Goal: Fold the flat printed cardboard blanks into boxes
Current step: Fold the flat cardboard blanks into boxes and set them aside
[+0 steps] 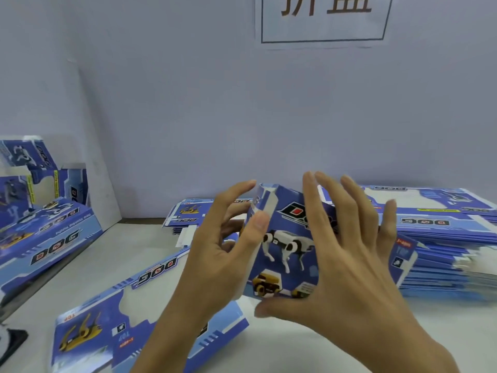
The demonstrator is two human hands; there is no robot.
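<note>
A half-formed blue box (285,254) printed with a white robot dog and "DOG" is held up over the white table (295,340), at the centre. My left hand (215,265) grips its left end, with the thumb on the white edge flap and the fingers curled behind. My right hand (355,265) lies spread over the box's front and right side, fingers straight and thumb under the bottom edge. A flat blank (107,319) lies on the table below my left forearm.
A tall stack of flat blanks (443,238) sits at the right, and a lower stack (188,211) lies by the wall behind my hands. Folded boxes (53,232) are piled at the left. A sign (322,20) hangs on the wall. A black object (10,343) is at the bottom left.
</note>
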